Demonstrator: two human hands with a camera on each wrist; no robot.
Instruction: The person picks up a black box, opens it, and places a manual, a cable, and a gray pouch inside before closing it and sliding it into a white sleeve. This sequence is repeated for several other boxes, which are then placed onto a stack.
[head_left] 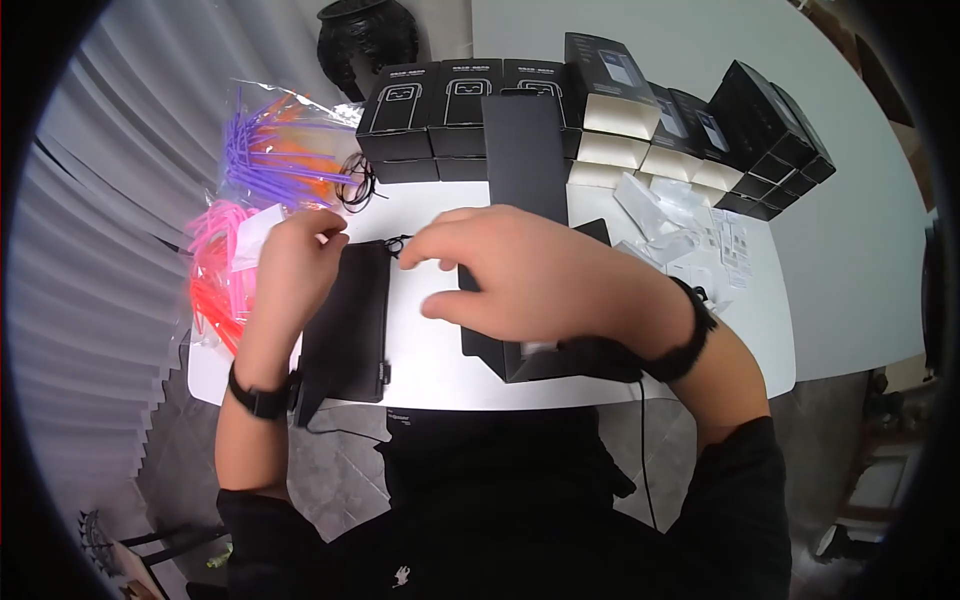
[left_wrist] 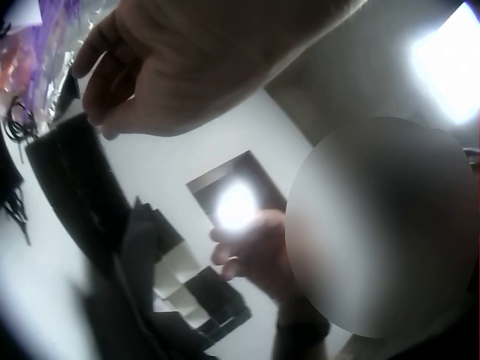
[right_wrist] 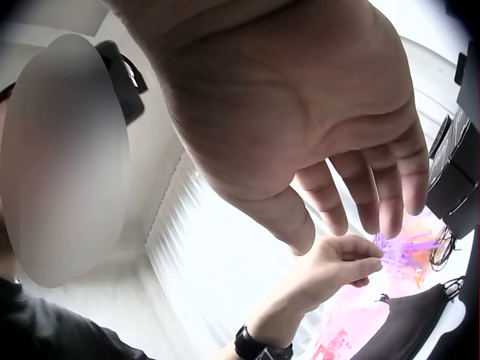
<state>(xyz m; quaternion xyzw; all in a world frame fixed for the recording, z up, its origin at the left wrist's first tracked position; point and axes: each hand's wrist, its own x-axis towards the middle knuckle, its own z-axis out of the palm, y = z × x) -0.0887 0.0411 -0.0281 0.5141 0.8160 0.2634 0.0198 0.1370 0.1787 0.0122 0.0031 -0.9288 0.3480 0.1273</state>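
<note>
A flat black pouch [head_left: 350,320] lies on the white table, a cord at its top right corner. Over its upper left edge is my left hand [head_left: 300,265], fingers loosely bent; in the right wrist view this hand [right_wrist: 337,270] is above the pouch [right_wrist: 409,322], with nothing visible in its fingers. My right hand [head_left: 530,270] hangs over an open black box [head_left: 485,345], fingers apart and relaxed, pointing left, holding nothing. The box's long flap [head_left: 525,150] stretches away behind the hand. The hand and forearm hide much of the box's inside.
Stacked black boxes [head_left: 400,110] line the back, more boxes [head_left: 765,125] at the back right. Bags of purple straws [head_left: 260,160] and pink straws [head_left: 215,240] lie left, near a coiled black cable [head_left: 355,185]. Clear plastic packaging [head_left: 670,225] lies right. A cable [head_left: 645,450] hangs below the table edge.
</note>
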